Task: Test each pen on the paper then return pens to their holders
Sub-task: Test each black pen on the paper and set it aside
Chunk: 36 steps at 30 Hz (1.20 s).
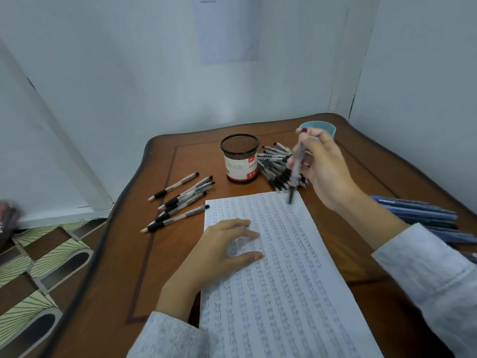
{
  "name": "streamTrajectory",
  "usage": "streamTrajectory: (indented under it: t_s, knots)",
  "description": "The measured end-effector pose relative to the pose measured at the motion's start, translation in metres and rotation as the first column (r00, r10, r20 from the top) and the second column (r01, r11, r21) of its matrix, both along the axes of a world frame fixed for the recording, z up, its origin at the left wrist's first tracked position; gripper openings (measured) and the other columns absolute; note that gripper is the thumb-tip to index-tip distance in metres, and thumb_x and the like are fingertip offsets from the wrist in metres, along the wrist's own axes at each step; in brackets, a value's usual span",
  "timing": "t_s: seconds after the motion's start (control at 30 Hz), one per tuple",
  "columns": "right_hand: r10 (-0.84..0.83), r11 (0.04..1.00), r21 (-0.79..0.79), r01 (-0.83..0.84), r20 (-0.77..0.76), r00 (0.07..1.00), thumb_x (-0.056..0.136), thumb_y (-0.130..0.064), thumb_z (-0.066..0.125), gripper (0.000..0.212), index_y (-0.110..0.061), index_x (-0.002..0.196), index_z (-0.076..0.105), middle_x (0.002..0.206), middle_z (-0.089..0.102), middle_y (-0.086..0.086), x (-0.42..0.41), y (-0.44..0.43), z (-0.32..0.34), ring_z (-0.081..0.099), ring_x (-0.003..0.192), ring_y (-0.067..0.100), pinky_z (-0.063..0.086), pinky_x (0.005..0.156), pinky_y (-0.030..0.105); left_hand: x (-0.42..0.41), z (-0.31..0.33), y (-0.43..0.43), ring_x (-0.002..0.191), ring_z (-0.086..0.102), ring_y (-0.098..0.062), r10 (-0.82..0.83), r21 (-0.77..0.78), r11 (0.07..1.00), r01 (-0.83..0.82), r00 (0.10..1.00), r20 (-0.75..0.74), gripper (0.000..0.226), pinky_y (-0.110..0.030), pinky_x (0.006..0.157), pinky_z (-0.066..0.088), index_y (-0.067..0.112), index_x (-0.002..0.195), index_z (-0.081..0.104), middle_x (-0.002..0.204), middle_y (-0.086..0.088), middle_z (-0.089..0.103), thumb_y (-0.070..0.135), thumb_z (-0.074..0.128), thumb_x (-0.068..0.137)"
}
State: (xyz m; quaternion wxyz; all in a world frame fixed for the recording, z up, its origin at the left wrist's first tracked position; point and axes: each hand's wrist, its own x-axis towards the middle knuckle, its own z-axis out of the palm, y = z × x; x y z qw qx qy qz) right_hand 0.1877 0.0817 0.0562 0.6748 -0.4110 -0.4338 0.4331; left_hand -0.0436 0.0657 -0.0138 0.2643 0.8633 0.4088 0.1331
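A white sheet of paper [284,280], covered in rows of small pen marks, lies on the brown wooden table [160,254]. My left hand [222,249] rests flat on the sheet's left edge, fingers spread. My right hand [325,166] is raised above the sheet's top right corner and grips a clear black-tipped pen [295,171], tip pointing down, blurred. A black mesh pen holder [240,157] stands upright behind the paper. Several black pens [180,200] lie loose to its left. A heap of black pens [277,166] lies to its right.
A teal cup [320,126] stands at the back right, partly behind my right hand. A stack of blue pens [423,215] lies at the table's right edge. White walls close in behind and right. Patterned floor [38,280] shows on the left.
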Motion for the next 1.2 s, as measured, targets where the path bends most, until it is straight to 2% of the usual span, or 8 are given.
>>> streamTrajectory:
  t_s: [0.1,0.27,0.6,0.7,0.8,0.9,1.0,1.2]
  knots:
    - [0.090,0.990,-0.095,-0.106,-0.156,0.984,0.102,-0.033,0.039,0.024,-0.021,0.108,0.059,0.064,0.041,-0.003,0.009,-0.021,0.003,0.031,0.045,0.007,0.030,0.038,0.018,0.000,-0.003,-0.004,0.129,0.034,0.008,0.025,0.017,1.000,-0.025,1.000,0.009,0.047,-0.037,0.113,0.029,0.042,0.122,0.060,0.139,0.024,0.044,0.062,0.059,0.079]
    - [0.148,0.955,-0.194,-0.224,-0.343,0.928,0.099,-0.041,0.032,0.050,-0.018,0.061,0.056,0.040,0.021,-0.008,0.017,-0.049,-0.013,0.016,0.033,0.006,0.008,0.036,0.018,0.009,-0.005,-0.019,0.130,0.033,0.000,0.069,0.046,0.996,-0.071,0.997,0.045,0.043,-0.035,0.110,0.031,0.042,0.125,0.056,0.140,0.026,0.041,0.059,0.058,0.085]
    - [0.135,0.935,-0.241,-0.262,-0.440,0.888,0.093,-0.045,0.041,0.046,-0.016,0.066,0.066,0.041,0.026,-0.008,0.033,-0.091,-0.017,0.019,0.032,0.005,0.014,0.033,0.018,0.024,-0.007,-0.030,0.128,0.024,0.006,-0.022,-0.021,1.000,0.023,0.999,0.030,0.055,-0.026,0.106,0.020,0.051,0.125,0.051,0.140,0.033,0.033,0.071,0.059,0.074]
    - [0.129,0.954,-0.199,-0.225,-0.406,0.905,0.086,-0.043,0.051,0.037,-0.011,0.090,0.069,0.058,0.050,-0.003,0.038,-0.100,-0.019,0.025,0.031,0.004,0.017,0.032,0.014,0.025,-0.005,-0.033,0.126,0.022,0.010,-0.063,0.003,0.998,0.063,0.997,0.042,0.058,-0.025,0.108,0.017,0.049,0.125,0.052,0.139,0.032,0.032,0.070,0.061,0.072]
    - [0.070,0.964,-0.215,-0.155,-0.357,0.932,0.092,-0.010,0.046,0.029,-0.003,0.107,0.069,0.090,0.071,0.008,0.044,-0.101,-0.029,0.042,0.037,0.005,0.030,0.033,0.011,0.027,-0.005,-0.035,0.125,0.022,0.013,-0.081,0.005,0.997,0.080,0.995,0.056,0.057,-0.023,0.107,0.018,0.048,0.126,0.052,0.139,0.032,0.032,0.067,0.063,0.073]
    - [0.130,0.907,-0.310,-0.286,-0.440,0.888,0.099,-0.030,0.027,0.053,-0.002,0.110,0.071,0.094,0.070,0.018,0.045,-0.106,-0.040,0.061,0.062,0.019,0.047,0.054,0.023,0.030,-0.007,-0.039,0.127,0.023,0.014,-0.130,0.014,0.991,0.130,0.990,0.057,0.056,-0.023,0.107,0.019,0.049,0.125,0.053,0.139,0.034,0.032,0.068,0.063,0.073]
    - [0.140,0.855,-0.431,-0.287,-0.340,0.930,0.100,-0.052,0.021,0.073,0.006,0.110,0.064,0.059,0.056,0.010,0.041,-0.109,-0.053,0.043,0.046,0.013,0.036,0.043,0.021,0.032,-0.009,-0.041,0.128,0.022,0.017,-0.173,0.007,0.985,0.173,0.983,0.057,0.054,-0.020,0.105,0.018,0.049,0.124,0.053,0.139,0.033,0.033,0.066,0.065,0.073]
    - [-0.002,0.933,-0.360,0.011,0.026,1.000,0.079,-0.028,0.072,0.032,0.001,0.078,0.058,0.055,0.052,0.006,0.023,-0.107,-0.065,0.040,0.039,0.009,0.031,0.035,0.016,0.035,-0.012,-0.042,0.130,0.025,0.008,-0.238,0.058,0.970,0.237,0.971,0.012,0.051,-0.024,0.108,0.018,0.050,0.124,0.053,0.138,0.028,0.035,0.069,0.057,0.077]
